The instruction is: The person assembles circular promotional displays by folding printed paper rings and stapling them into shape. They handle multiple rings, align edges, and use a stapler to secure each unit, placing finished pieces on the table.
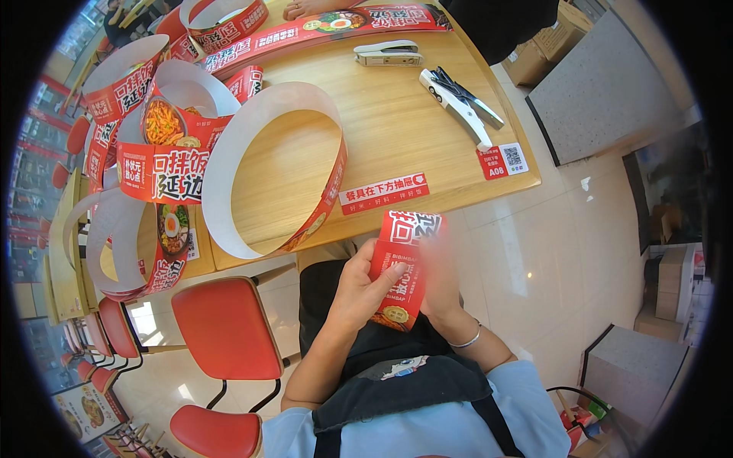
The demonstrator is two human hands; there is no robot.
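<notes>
My left hand (356, 284) is closed on a red printed paper strip (400, 286), its thumb lying flat across the front. The strip is held upright over my lap, just off the table's near edge. Against the strip's right side is my right hand (441, 278), smeared by motion, so its fingers cannot be made out. On the table ahead stands a large hoop (336, 172), white inside and red outside. Farther off lie a white stapler (388, 53) and a white-and-black stapler-like tool (462, 107) with its two arms spread.
Several red-and-white printed hoops (172, 174) are piled at the table's left. Flat red strips (328, 32) lie at the far side, near another person's hand (309, 8). A red chair (227, 328) stands left of me. Cardboard boxes (561, 42) sit beyond the table's right edge.
</notes>
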